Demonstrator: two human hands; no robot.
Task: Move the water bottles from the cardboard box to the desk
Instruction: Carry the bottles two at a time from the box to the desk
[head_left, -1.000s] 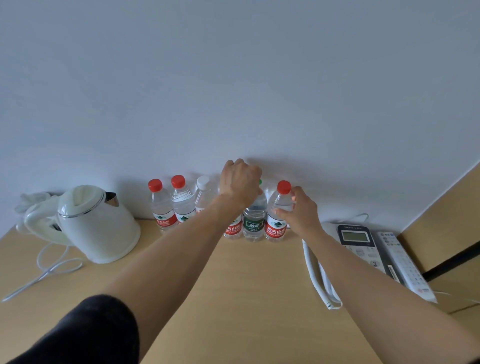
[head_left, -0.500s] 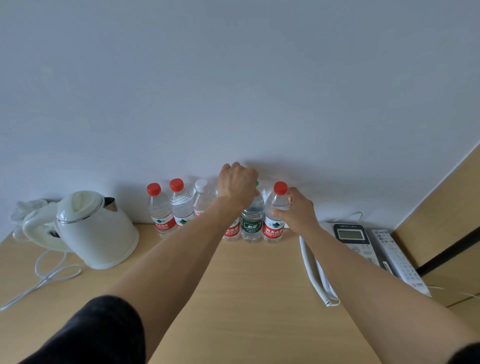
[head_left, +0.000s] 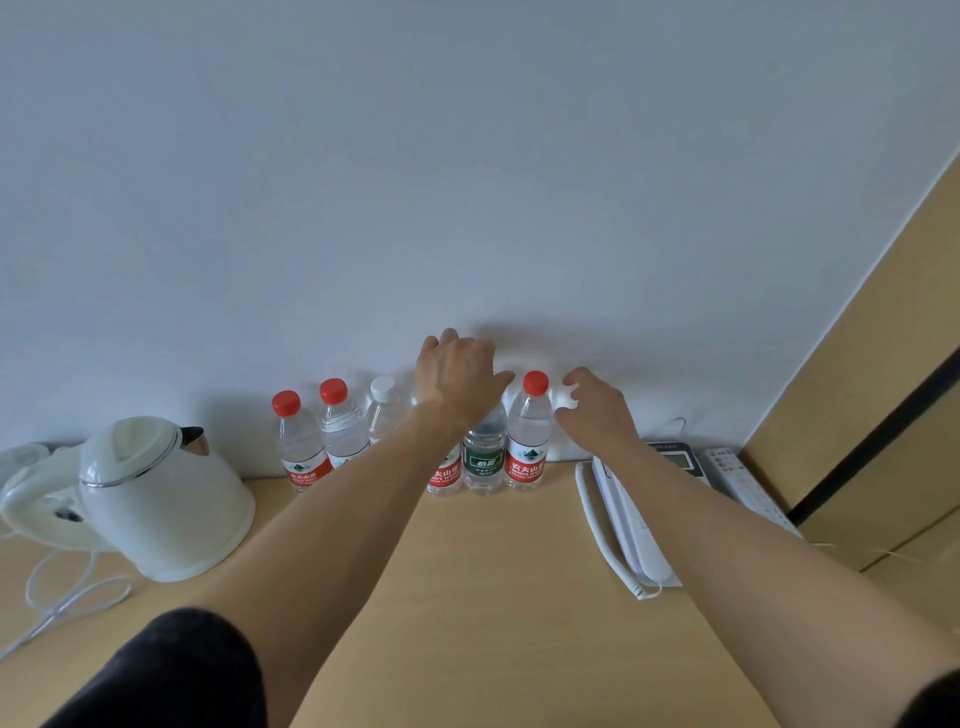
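Several water bottles stand in a row against the wall on the wooden desk (head_left: 498, 597). From the left come two red-capped bottles (head_left: 301, 452), a white-capped one (head_left: 383, 410), one mostly hidden behind my left forearm, a green-label bottle (head_left: 484, 457) and a red-capped bottle (head_left: 530, 441). My left hand (head_left: 457, 374) hovers palm down over the hidden bottle and the green-label bottle and hides their tops. Its thumb sticks out to the right. My right hand (head_left: 592, 410) is just right of the last red-capped bottle, apart from it, fingers loosely curled and holding nothing. The cardboard box is out of view.
A white electric kettle (head_left: 161, 499) with its base and cord stands at the left. At the right lie a white desk phone (head_left: 639, 519) and a remote control (head_left: 748, 493). A wooden panel (head_left: 883, 389) closes the right side.
My right hand has let go of the rightmost red-capped bottle and moved a little to the right. My left hand's thumb has spread out over the bottle tops.
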